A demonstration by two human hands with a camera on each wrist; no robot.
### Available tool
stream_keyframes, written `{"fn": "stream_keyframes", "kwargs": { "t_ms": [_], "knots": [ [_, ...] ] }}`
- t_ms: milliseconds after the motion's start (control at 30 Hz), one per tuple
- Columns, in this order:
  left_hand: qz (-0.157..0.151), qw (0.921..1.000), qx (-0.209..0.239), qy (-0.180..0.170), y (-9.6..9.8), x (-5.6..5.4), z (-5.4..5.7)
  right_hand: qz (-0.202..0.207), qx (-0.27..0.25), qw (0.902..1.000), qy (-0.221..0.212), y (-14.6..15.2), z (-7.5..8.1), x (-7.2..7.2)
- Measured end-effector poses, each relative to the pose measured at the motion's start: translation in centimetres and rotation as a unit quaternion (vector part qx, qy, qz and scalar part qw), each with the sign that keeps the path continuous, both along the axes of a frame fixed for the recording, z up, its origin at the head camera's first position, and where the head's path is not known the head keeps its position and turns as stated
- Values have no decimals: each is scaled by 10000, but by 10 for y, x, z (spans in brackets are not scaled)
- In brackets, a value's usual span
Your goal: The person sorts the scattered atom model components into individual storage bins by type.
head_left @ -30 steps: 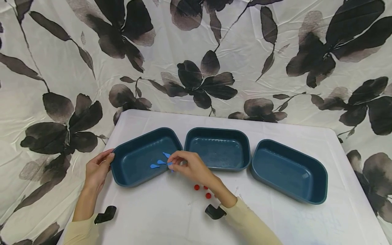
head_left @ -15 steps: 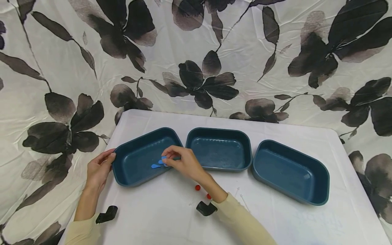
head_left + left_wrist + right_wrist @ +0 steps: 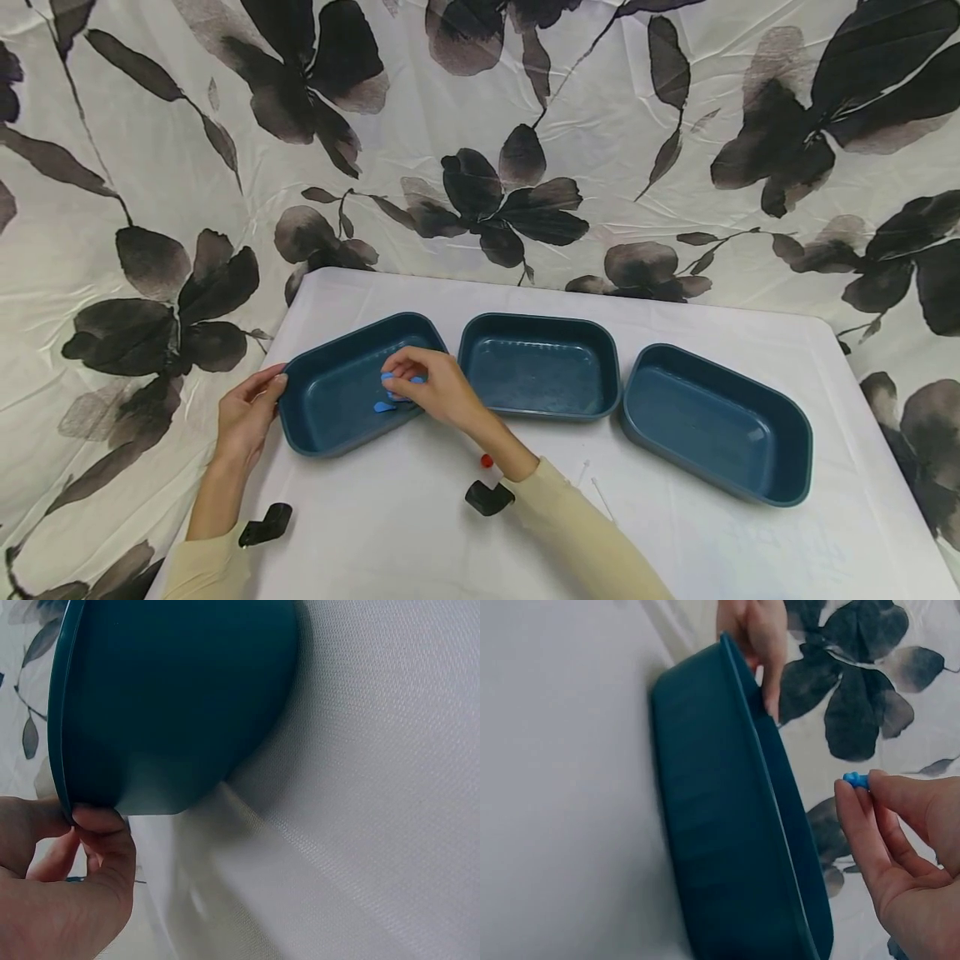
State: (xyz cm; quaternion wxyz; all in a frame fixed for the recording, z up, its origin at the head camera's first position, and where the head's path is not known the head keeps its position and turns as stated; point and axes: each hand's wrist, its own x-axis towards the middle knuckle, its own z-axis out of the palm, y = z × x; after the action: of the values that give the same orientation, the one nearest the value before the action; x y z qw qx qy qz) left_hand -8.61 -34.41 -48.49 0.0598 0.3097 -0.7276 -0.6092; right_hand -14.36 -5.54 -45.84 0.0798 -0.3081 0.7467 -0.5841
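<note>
My left hand (image 3: pixel 246 412) pinches the left end of a dark teal tub (image 3: pixel 318 421) by its rim. In the left wrist view, thumb and finger grip that tub's edge (image 3: pixel 57 727). Over the tub's right half, my right hand (image 3: pixel 442 387) holds a small blue piece (image 3: pixel 856 780) between thumb and fingertip, seen best in the right wrist view. Inside the tub lies a blue drop-shaped piece (image 3: pixel 384 407), with more blue partly hidden behind my right fingers.
A middle teal tub (image 3: pixel 536 375) and a right teal tub (image 3: pixel 705 433) stand along the white-covered table. One red round piece (image 3: pixel 487 461) shows beside my right forearm. Thin, pale sticks (image 3: pixel 603 500) lie right of the sleeve. Floral cloth (image 3: pixel 480 200) hangs behind.
My right hand has moved left, further over the left tub, with the blue piece in its fingers. The forearm now covers more red pieces. My left hand keeps its hold.
</note>
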Motion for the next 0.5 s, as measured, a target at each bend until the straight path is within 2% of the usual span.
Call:
{"fn": "stream_keyframes", "kwargs": {
  "t_ms": [333, 500],
  "knots": [
    [26, 10000, 60, -23, 0, 0, 0, 229, 153, 9996, -4, -17, -3, -6],
    [-41, 10000, -5, -17, 0, 0, -1, 300, 303, 9990, -141, -24, -6, -9]
  ]
}}
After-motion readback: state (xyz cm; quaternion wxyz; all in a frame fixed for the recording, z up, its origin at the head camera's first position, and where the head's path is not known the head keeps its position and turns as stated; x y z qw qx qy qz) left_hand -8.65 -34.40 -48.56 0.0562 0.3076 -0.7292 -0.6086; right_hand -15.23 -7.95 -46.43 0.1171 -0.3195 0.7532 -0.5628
